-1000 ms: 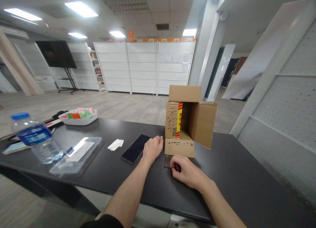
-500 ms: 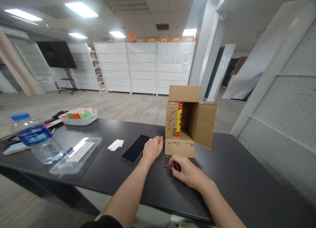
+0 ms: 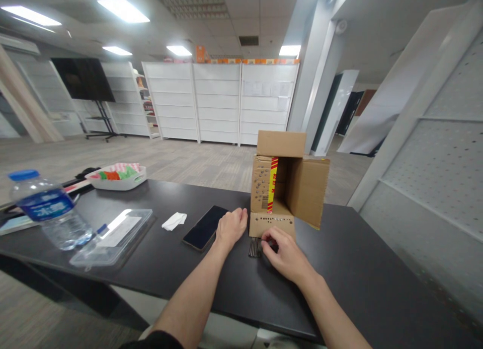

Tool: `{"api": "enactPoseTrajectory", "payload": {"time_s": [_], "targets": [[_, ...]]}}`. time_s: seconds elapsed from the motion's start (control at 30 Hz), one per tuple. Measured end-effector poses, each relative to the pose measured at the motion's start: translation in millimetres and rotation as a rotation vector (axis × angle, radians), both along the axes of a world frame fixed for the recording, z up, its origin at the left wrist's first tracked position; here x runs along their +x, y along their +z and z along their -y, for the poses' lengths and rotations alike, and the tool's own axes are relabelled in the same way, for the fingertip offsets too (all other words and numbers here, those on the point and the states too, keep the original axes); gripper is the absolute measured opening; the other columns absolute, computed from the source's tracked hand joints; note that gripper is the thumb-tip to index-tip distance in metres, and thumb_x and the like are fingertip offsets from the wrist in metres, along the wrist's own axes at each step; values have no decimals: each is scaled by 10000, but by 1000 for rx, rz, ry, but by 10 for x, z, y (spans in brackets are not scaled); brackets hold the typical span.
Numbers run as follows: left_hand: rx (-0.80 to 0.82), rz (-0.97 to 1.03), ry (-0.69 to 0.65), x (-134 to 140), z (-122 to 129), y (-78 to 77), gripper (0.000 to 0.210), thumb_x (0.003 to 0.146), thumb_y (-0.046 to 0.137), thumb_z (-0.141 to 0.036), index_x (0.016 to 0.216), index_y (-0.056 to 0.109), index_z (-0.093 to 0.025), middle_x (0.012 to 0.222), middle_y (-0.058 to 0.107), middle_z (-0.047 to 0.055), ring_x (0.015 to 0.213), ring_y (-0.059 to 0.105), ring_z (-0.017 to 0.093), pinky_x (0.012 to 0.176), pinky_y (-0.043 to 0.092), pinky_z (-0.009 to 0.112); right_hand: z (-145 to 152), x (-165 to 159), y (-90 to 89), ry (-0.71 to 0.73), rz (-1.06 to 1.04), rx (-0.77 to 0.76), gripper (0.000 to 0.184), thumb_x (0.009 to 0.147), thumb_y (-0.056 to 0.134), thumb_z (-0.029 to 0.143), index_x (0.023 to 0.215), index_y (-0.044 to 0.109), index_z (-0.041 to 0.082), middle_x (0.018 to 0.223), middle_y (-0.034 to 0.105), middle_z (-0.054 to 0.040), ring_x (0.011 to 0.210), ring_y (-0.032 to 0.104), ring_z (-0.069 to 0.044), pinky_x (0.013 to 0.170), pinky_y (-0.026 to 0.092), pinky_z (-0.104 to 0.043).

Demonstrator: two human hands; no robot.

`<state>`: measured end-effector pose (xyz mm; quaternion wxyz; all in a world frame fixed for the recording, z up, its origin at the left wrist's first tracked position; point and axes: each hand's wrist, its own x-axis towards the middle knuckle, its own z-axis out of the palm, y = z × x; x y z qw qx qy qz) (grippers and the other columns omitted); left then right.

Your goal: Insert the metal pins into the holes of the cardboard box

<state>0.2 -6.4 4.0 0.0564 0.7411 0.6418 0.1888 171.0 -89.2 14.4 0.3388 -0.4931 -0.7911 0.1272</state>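
- Right hand (image 3: 283, 251): fingers curled, can't tell if holding anything; thin dark metal rods (image 3: 254, 248) at its 9 o'clock.
- Left hand (image 3: 231, 227): curled, contents hidden; open brown cardboard box (image 3: 302, 193) at its 2 o'clock.

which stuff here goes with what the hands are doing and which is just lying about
Likely in use:
row of thin dark pieces, by the right hand
open cardboard box, by the left hand

Likely just lying about:
phone
crumpled white tissue
clear plastic case
water bottle
white basket
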Motion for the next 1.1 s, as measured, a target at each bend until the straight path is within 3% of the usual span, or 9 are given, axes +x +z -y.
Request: {"api": "enactPoseTrajectory", "payload": {"time_s": [0.2, 0.4, 1.1], "targets": [[-1, -1, 2, 1, -10, -12, 558, 967, 151, -465, 918, 638, -197, 889, 704, 128, 843, 680, 257, 707, 451, 314, -161, 110, -123, -314, 52, 250, 135, 843, 489, 227, 908, 602, 195, 938, 602, -69, 920, 523, -237, 816, 397, -370], [-10, 0, 11, 5, -17, -14, 567, 963, 152, -478, 936, 640, -191, 893, 702, 138, 851, 678, 259, 710, 451, 316, -218, 93, -144, -516, 188, 318, 254, 829, 507, 256, 1053, 616, 209, 1089, 572, -94, 1009, 477, -271, 817, 374, -397], [13, -12, -1, 0, -43, -50, 563, 963, 143, -478, 904, 631, -203, 876, 700, 131, 843, 678, 258, 688, 446, 309, -327, 74, -192, -588, 230, 355, 137, 844, 485, 211, 922, 597, 202, 1045, 574, -89, 971, 453, -257, 790, 326, -367]]}}
